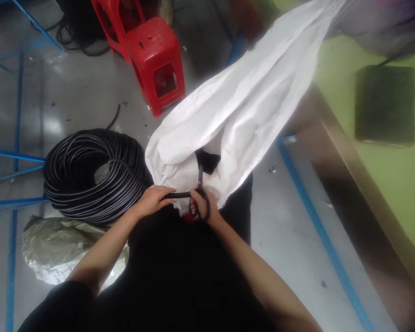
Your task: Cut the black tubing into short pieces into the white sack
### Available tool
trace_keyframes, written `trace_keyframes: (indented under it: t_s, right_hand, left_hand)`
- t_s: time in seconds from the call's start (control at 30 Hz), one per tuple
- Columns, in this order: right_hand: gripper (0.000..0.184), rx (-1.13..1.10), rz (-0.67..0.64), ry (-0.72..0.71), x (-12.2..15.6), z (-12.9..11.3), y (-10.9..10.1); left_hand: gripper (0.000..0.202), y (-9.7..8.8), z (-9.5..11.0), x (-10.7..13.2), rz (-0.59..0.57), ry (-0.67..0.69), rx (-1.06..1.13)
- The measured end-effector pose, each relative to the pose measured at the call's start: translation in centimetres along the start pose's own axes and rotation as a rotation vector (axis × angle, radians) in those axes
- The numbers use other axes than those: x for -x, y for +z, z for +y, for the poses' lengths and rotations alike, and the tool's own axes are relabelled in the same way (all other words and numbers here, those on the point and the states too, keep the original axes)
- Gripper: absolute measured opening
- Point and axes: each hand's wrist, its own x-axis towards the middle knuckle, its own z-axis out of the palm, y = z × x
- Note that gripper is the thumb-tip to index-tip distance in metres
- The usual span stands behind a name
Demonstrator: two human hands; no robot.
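My left hand [154, 199] is closed around a black tube [178, 195] that leads from a large black coil [90, 175] on the floor at my left. My right hand [204, 207] grips black-handled scissors [200, 196], fingers through the loops, blades pointing up at the tube's end. Both hands sit just in front of the open mouth of a big white woven sack [242, 106] that stretches up and to the right. Inside the sack something dark shows, too hidden to make out.
A red plastic stool [157, 64] stands behind the coil, with a second red one behind it. A crumpled greenish plastic sheet [55, 249] lies under the coil. Blue floor lines and blue frame bars [17, 157] run at left. A green-topped table [373, 175] edges the right.
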Motion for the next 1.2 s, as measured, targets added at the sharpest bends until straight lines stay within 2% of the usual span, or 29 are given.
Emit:
trace_keyframes:
  t_s: [0.1,0.3,0.4,0.63,0.77,0.93,1.2]
  right_hand:
    - [0.044,0.009,-0.030,0.012,-0.1,0.3,-0.2]
    - [0.051,-0.024,-0.104,-0.029,1.1,1.0,-1.1]
    - [0.048,0.050,-0.167,-0.047,1.9,1.2,-1.6]
    - [0.045,0.153,-0.149,-0.115,2.1,1.6,-1.8]
    - [0.045,0.224,-0.180,-0.144,2.2,1.1,-1.6]
    - [0.044,0.330,-0.147,-0.128,1.8,0.6,-1.5]
    - [0.047,0.367,-0.143,-0.131,1.6,1.2,-1.8]
  left_hand:
    - [0.035,-0.1,-0.2,0.0,0.054,0.029,-0.019]
    - [0.035,-1.4,0.8,-1.8,0.229,-0.023,-0.070]
    - [0.035,-2.1,1.1,-2.4,0.259,-0.025,-0.070]
    - [0.035,-2.2,1.9,-3.0,0.291,-0.037,-0.065]
    - [0.035,-1.9,2.1,-3.1,0.229,-0.008,-0.068]
    - [0.035,-1.7,2.2,-3.3,0.114,0.057,-0.103]
    - [0.034,-1.4,2.1,-3.6,0.101,0.046,-0.129]
